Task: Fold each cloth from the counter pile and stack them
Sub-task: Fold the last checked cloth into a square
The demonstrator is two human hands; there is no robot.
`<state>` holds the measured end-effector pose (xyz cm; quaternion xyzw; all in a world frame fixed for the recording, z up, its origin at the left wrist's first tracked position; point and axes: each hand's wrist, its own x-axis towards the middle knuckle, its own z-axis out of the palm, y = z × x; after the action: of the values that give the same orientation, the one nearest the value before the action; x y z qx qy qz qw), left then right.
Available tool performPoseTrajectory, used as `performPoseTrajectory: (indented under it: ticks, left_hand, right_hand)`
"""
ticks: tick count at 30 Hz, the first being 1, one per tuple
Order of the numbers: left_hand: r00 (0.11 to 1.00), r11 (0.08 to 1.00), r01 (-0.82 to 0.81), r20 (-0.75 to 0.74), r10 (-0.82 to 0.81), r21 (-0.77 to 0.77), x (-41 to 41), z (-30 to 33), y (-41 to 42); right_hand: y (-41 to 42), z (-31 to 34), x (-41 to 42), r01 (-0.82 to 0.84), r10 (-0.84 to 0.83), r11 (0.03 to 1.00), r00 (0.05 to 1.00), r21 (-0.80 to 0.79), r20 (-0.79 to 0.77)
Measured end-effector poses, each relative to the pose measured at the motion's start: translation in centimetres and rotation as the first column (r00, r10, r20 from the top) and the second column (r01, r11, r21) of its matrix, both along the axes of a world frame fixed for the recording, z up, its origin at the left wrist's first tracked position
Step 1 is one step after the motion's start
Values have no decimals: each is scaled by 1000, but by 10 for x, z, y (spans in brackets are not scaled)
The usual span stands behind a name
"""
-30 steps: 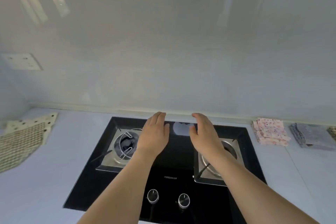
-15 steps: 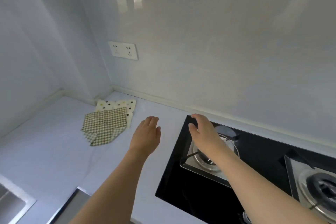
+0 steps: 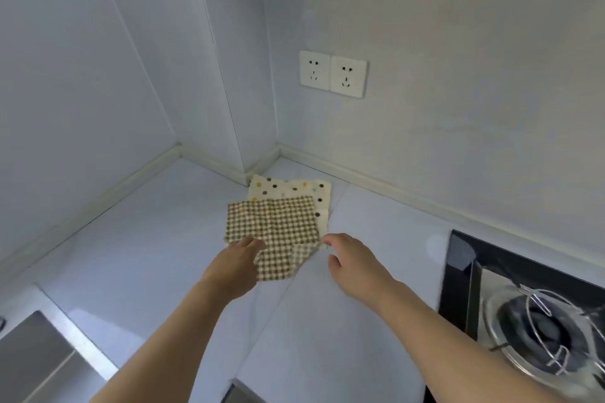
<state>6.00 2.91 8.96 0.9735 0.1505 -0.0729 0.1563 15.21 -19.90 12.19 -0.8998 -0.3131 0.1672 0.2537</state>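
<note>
Lying between both relaxed, empty hands, left hand [image 3: 236,267] and right hand [image 3: 355,263] touching its near edge: checked cloth [image 3: 273,226].

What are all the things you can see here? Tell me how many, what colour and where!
checked cloth: one, brown and cream, on the counter, lying over the dotted cloth
dotted cloth: one, cream with dark and yellow dots, in the corner by the wall
counter: one, pale grey-white
wall sockets: two, white, side by side on the wall
gas hob: one, black glass with a steel burner, at the right
sink: one, steel, bottom left
left hand: one, open, on the checked cloth's near edge
right hand: one, fingertips at that cloth's right corner
</note>
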Motion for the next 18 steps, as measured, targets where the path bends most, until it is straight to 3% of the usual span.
performPoseTrajectory:
  ticks: [5, 11, 18]
  left_hand:
    - [984, 983, 179, 7, -179, -41, 32, -55, 57]
    - [914, 925, 375, 142, -381, 66, 36, -105, 88]
    - [894, 930, 358, 259, -366, 78, 30, -121, 105]
  right_hand:
    - [78, -76, 30, -143, 145, 979, 989, -148, 6]
    - [96, -135, 46, -126, 178, 944, 973, -306, 148]
    - [93, -140, 46, -95, 155, 981, 913, -171, 378]
